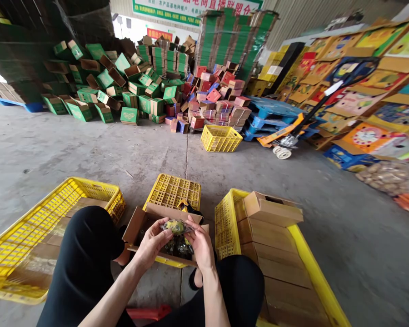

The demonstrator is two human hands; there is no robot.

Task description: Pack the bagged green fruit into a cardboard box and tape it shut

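Observation:
Between my two hands is a greenish-yellow fruit [176, 226] in clear plastic wrap; its exact kind I cannot make out. My left hand [155, 240] grips its left end with thumb and fingers. On the opposite end, my right hand [200, 240] pinches the wrap. Directly below is an open cardboard box [134, 225] with more plastic-wrapped dark and yellowish pieces inside, partly hidden by my hands. The box rests on an upturned yellow crate [172, 190]. A black and yellow tool, perhaps a tape dispenser [191, 208], lies behind the box.
Right of me, a yellow crate [226, 222] holds several closed cardboard boxes [276, 247]. Another yellow crate [30, 222] with boxes stands at left. Farther off are a small yellow crate [221, 138], a pallet jack [293, 131], blue pallets [272, 111] and heaped green cartons [129, 114].

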